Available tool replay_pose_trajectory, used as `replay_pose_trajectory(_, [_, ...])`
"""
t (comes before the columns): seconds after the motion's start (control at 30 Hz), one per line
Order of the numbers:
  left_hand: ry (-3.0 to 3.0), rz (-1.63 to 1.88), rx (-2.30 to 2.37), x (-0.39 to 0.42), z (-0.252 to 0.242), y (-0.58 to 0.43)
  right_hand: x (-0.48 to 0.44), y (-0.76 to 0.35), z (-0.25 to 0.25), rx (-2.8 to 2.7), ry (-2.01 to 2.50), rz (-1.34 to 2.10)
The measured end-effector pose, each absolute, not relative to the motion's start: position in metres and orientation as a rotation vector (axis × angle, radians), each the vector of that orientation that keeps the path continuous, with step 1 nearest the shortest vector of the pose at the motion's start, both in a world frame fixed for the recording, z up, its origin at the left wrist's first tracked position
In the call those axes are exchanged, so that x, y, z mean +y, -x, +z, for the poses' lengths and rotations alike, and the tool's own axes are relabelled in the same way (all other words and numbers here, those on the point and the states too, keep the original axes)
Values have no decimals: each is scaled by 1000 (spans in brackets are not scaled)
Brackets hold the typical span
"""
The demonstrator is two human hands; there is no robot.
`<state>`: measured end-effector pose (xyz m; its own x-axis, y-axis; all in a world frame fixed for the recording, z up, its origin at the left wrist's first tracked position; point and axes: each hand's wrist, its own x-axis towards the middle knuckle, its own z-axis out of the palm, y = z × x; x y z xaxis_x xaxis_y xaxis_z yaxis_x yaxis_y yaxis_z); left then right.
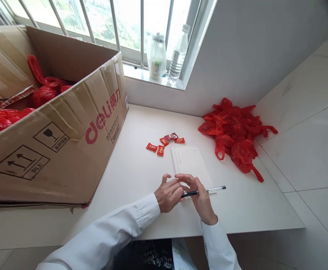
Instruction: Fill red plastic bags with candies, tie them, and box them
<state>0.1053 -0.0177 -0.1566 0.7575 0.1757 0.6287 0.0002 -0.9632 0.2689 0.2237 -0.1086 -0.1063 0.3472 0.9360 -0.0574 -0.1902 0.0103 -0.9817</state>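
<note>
My left hand (pixel 169 194) is closed, its curled fingers at the black end of a pen (pixel 217 188). The pen has a clear barrel and points to the right. It passes through my right hand (pixel 201 200), whose fingers are bent around it and reach toward the left hand. Both hands are close together over the lower part of a white notebook (pixel 192 159), which lies on the white table (pixel 265 210). Beyond the notebook's upper left corner are several small red-wrapped candies (pixel 160 150). Whether anything else is between the fingers is hidden.
A large open cardboard box (pixel 68 123) stands at the left, with red plastic bags (pixel 44 95) inside. Another pile of red plastic bags (pixel 237 131) lies at the right by the wall. On the windowsill stand a clear water bottle (pixel 177 56) and a wrapped container (pixel 156 58).
</note>
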Motion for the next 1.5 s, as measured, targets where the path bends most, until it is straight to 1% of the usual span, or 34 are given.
replay_pose_trajectory(0.13, [-2669, 1178, 111, -19, -161, -104, -102, -211, -104, -800, 1094, 1109])
replay_pose_trajectory(0.23, [-2620, 1320, 109, -16, -163, -104, -98, -205, -103, -791, 1043, 1099])
replay_pose_trajectory(0.3, [-2593, 1351, 118, -14, -161, -103, -95, -203, -104, -785, 1033, 1084])
replay_pose_trajectory(0.53, [-2547, 1357, 203, -15, -155, -101, -90, -202, -107, -787, 1077, 1050])
replay_pose_trajectory(0.67, [-2611, 1177, 304, -19, -149, -107, -86, -208, -103, -827, 1164, 977])
replay_pose_trajectory(0.73, [-2658, 1045, 363, -19, -146, -109, -82, -221, -100, -834, 1252, 873])
replay_pose_trajectory(0.83, [-2711, 927, 479, -14, -149, -108, -78, -260, -97, -750, 1466, 620])
replay_pose_trajectory(0.97, [-2736, 905, 726, 3, -160, -105, -77, -323, -105, -638, 1852, 322])
replay_pose_trajectory(1.1, [-2793, 885, 848, 9, -172, -109, -79, -353, -124, -672, 2163, 186])
replay_pose_trajectory(1.2, [-2848, 868, 831, 5, -178, -113, -80, -363, -131, -756, 2276, 96])
replay_pose_trajectory(1.27, [-2876, 854, 799, 3, -180, -114, -84, -379, -125, -749, 2337, 0])
replay_pose_trajectory(1.4, [-2919, 769, 724, 3, -177, -115, -94, -435, -105, -513, 2493, -201])
replay_pose_trajectory(1.5, [-2911, 689, 622, 3, -173, -117, -102, -474, -99, -358, 2597, -173])
